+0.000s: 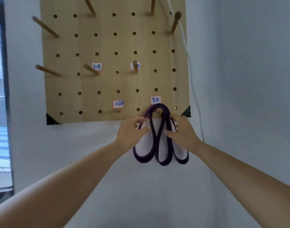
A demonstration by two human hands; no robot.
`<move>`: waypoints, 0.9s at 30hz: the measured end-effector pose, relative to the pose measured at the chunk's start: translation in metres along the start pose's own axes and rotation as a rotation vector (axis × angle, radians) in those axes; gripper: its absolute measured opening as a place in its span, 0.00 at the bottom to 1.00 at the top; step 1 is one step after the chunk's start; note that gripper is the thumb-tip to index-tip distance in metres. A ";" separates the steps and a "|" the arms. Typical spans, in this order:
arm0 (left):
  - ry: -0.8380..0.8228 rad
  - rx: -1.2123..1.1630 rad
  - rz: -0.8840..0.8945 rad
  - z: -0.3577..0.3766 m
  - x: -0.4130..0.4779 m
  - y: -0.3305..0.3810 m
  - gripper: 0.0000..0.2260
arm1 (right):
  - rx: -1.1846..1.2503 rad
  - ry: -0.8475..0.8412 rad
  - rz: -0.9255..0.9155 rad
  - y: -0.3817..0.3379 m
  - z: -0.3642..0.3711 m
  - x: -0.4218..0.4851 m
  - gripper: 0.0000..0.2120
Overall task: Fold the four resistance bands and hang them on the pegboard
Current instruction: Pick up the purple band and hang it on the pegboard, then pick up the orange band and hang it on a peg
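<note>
Purple band (pixel 159 145), folded, hung on peg (pixel 158 111) just above both hands. Left hand (pixel 131 132), right hand (pixel 182 132) half open, fingertips pinching outer strands. One of four seemingly done — three other labelled pegs bare, other bands not in view.

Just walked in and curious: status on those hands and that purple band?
Left hand and right hand touching purple band. Band looped over bottom peg, folds hanging. Nothing blocking.

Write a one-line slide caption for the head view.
Both hands settle a folded purple band on the pegboard's bottom-right peg.
</note>
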State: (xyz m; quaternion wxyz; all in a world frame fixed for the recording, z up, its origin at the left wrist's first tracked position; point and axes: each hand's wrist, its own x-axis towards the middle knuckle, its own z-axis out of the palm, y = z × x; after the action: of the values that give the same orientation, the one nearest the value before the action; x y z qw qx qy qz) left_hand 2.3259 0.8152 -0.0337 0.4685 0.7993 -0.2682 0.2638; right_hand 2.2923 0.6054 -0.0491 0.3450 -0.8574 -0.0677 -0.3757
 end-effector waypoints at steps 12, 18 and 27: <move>-0.290 -0.049 -0.145 -0.060 -0.177 -0.072 0.04 | -0.030 -0.286 -0.045 -0.028 0.046 -0.169 0.03; -0.428 -0.100 -0.396 -0.045 -0.296 -0.138 0.04 | -0.183 -0.723 -0.001 -0.001 0.109 -0.260 0.05; -0.680 0.088 -0.606 0.002 -0.430 -0.245 0.04 | -0.281 -1.341 0.160 0.075 0.209 -0.366 0.13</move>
State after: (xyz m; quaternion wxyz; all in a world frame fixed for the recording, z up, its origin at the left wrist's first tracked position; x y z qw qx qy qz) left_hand 2.1836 0.9939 -0.4729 0.3755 0.9020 -0.1496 -0.1515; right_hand 2.1859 0.7360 -0.4431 0.1408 -0.9436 -0.1535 0.2575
